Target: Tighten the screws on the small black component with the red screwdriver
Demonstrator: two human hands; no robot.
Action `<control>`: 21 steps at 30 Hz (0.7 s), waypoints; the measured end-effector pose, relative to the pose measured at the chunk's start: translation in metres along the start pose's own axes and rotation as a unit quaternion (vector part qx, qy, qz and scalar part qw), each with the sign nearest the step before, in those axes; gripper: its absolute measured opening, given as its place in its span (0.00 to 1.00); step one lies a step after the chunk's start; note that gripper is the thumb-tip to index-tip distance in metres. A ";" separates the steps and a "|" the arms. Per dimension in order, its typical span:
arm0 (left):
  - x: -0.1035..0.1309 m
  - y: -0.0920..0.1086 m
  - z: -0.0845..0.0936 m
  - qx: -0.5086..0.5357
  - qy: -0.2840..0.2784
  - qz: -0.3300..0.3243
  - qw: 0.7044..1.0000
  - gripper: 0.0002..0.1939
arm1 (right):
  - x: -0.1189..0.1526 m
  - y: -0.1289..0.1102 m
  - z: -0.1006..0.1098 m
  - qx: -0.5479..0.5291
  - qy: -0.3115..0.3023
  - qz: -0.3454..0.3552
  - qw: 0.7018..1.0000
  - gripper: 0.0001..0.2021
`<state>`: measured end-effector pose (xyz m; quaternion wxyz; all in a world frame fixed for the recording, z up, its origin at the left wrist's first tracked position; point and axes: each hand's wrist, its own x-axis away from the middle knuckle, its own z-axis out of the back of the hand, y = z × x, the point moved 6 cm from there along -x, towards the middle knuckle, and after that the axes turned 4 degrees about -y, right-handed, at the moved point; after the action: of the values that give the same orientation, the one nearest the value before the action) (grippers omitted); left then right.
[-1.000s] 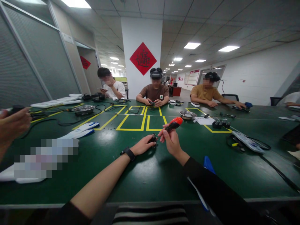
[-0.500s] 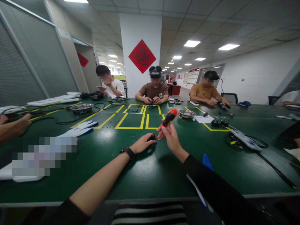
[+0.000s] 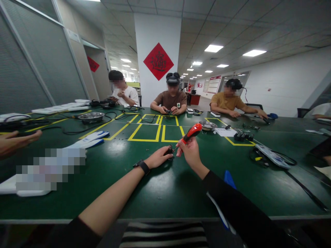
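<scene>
Red and black, the screwdriver (image 3: 192,132) slants down in the head view toward a small dark part (image 3: 169,151) near the middle of the green table (image 3: 116,193). My right hand (image 3: 190,153) is closed around the lower handle, thumb and fingers meeting with no visible gap. My left hand (image 3: 156,158) pinches the part at the fingertips, low over the tabletop; whether the part touches the surface I cannot tell. The thin shaft reaches the part's right side, though the tip's exact seating is too small to make out.

Good technique, as I judge it, sets the shaft in line with whatever the tip engages, since a tilted tip may slip toward my left fingers. Light, steady pressure seems best, with the left pinch resisting any twist and its fingertips clear of the shaft's path. Bracing the part against the table would probably steady it further.

Beyond my hands lie yellow tape outlines (image 3: 142,140), a metal bowl (image 3: 208,126) and white paper (image 3: 224,133). A white-and-blue glove (image 3: 91,139) lies to the left.
</scene>
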<state>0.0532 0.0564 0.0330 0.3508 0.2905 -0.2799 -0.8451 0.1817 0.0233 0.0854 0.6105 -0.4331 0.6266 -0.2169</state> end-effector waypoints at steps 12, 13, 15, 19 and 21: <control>0.000 -0.002 0.000 -0.010 -0.003 -0.008 1.000 0.12 | 0.002 -0.002 -0.001 0.030 -0.021 0.016 0.999 0.15; 0.000 -0.003 -0.001 -0.010 -0.004 -0.006 1.000 0.13 | 0.001 -0.001 -0.001 0.031 -0.017 0.017 0.999 0.14; 0.000 -0.003 0.000 -0.010 -0.004 0.003 1.000 0.13 | 0.001 0.000 -0.001 0.029 -0.012 0.017 0.999 0.13; 0.001 0.000 0.000 -0.004 -0.008 0.008 1.000 0.14 | 0.001 -0.001 0.000 0.020 -0.004 0.013 1.000 0.15; 0.001 0.000 0.001 -0.007 -0.005 0.008 1.000 0.14 | 0.001 -0.002 0.000 0.010 -0.004 0.009 1.000 0.15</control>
<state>0.0520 0.0554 0.0335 0.3584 0.2812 -0.2781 -0.8457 0.1827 0.0217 0.0868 0.6191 -0.4222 0.6260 -0.2157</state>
